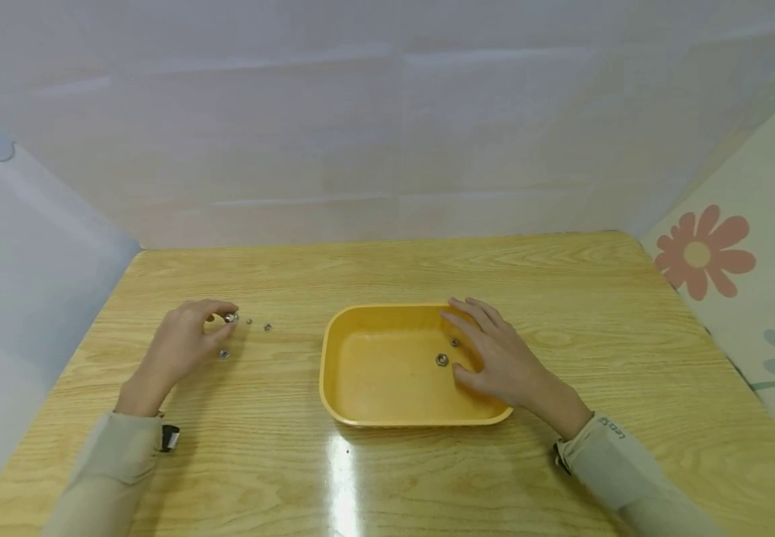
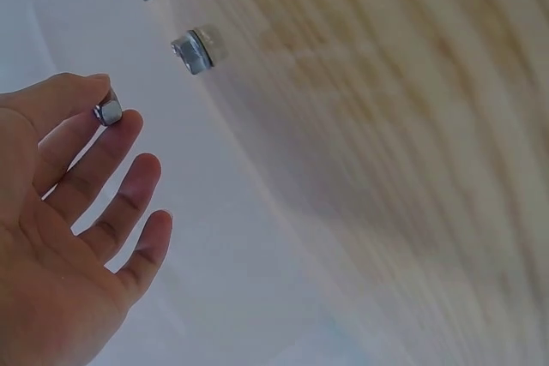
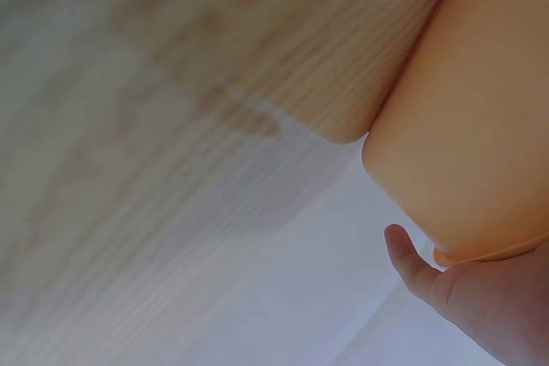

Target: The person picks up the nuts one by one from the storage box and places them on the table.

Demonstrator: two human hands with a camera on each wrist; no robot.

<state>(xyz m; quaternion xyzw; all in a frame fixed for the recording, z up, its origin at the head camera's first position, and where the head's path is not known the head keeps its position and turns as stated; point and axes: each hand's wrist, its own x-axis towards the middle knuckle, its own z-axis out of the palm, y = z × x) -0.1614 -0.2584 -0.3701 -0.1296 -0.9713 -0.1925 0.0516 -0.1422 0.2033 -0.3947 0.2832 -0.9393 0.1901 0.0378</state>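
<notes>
My left hand (image 1: 182, 339) pinches a small metal nut (image 2: 109, 112) between thumb and fingertip, held above the left part of the table. In the left wrist view the other fingers are spread apart. Near that hand on the tabletop lie three loose nuts: one (image 1: 224, 354) below the fingers and two (image 1: 249, 321) (image 1: 268, 327) to their right. My right hand (image 1: 501, 358) reaches over the right side of a yellow plastic tray (image 1: 329, 365), fingers loosely bent and holding nothing. Inside the tray, beside that hand, are a larger nut (image 1: 442, 359) and a smaller one (image 1: 454, 342).
The wood-grain table (image 1: 259, 462) meets a pale covered wall (image 1: 387, 149) at its back. Side panels stand left and right, the right one with a printed flower (image 1: 697, 254). Each sleeve has a dark band at the wrist.
</notes>
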